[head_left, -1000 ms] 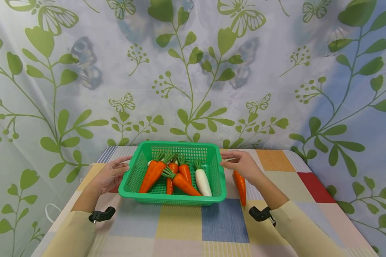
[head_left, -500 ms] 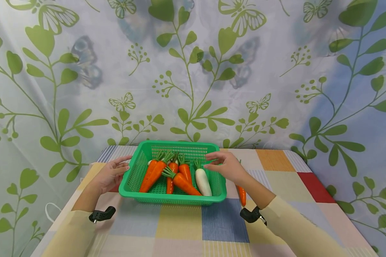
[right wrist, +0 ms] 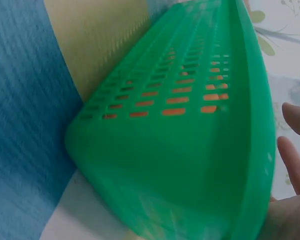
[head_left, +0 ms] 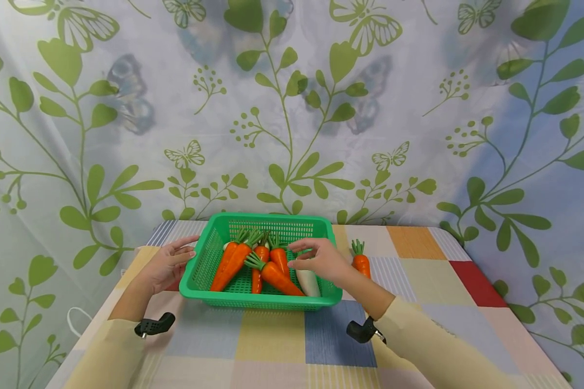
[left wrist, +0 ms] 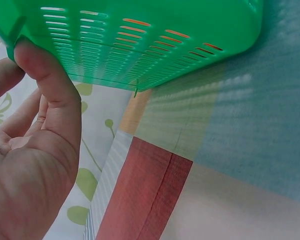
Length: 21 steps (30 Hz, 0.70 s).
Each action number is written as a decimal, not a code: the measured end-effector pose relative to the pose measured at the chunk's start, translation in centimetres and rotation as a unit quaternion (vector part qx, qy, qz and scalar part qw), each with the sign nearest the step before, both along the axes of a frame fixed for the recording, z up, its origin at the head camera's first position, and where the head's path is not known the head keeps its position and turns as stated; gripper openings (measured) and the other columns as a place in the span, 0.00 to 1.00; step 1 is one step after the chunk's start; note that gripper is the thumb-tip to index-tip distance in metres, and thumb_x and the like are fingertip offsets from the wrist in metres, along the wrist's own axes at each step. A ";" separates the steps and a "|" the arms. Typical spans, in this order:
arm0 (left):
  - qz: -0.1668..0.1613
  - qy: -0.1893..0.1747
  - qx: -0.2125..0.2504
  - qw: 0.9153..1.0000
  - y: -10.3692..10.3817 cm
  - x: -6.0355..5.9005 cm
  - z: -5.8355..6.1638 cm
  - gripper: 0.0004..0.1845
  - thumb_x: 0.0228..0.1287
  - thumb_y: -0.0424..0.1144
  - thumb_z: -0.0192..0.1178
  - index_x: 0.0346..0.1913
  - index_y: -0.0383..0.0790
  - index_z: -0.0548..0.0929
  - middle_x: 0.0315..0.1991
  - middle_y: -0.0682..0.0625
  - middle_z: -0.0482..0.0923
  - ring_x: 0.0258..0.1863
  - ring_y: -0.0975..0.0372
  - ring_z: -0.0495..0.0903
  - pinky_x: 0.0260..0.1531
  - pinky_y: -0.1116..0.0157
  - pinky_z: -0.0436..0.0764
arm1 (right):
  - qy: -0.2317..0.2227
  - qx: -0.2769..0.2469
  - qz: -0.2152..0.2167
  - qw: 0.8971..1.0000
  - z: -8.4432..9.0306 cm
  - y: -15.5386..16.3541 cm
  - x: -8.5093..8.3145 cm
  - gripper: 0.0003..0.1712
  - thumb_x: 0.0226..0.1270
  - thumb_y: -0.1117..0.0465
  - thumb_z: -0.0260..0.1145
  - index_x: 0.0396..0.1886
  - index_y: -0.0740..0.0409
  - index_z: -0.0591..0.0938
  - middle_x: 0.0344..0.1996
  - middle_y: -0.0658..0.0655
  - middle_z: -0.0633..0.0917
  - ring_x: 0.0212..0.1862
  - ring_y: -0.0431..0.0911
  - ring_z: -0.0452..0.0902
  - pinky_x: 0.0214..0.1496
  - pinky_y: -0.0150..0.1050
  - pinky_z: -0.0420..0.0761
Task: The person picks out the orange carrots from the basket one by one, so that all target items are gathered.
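Touching the left rim of the green basket [head_left: 258, 298], the left hand [head_left: 163, 267] may be gripping it; this cannot be determined. The right hand [head_left: 321, 261], fingers loosely curved and unloaded, is above the white radish [head_left: 309, 283] in the basket's right half.

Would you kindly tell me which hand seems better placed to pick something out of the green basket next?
Probably the right hand: it hangs over the basket, near the white radish, whereas the left hand is at the rim.
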<state>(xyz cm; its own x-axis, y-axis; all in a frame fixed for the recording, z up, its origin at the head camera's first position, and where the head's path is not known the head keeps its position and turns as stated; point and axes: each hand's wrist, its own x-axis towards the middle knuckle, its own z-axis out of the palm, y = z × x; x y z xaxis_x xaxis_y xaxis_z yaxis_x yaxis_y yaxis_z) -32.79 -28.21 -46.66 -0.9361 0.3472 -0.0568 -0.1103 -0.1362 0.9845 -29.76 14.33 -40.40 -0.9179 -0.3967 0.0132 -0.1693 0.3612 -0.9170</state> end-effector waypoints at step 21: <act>-0.005 0.001 0.021 1.000 0.0 0.0 -0.2 0.29 0.78 0.32 0.54 0.77 0.40 0.61 0.45 0.55 0.84 0.44 0.65 0.88 0.47 0.67 0.88 | 0.024 0.082 0.062 0.994 -1.3 -3.1 -0.2 0.24 0.59 0.55 0.79 0.56 0.50 0.88 0.61 0.54 0.84 0.51 0.52 0.82 0.44 0.39 0.85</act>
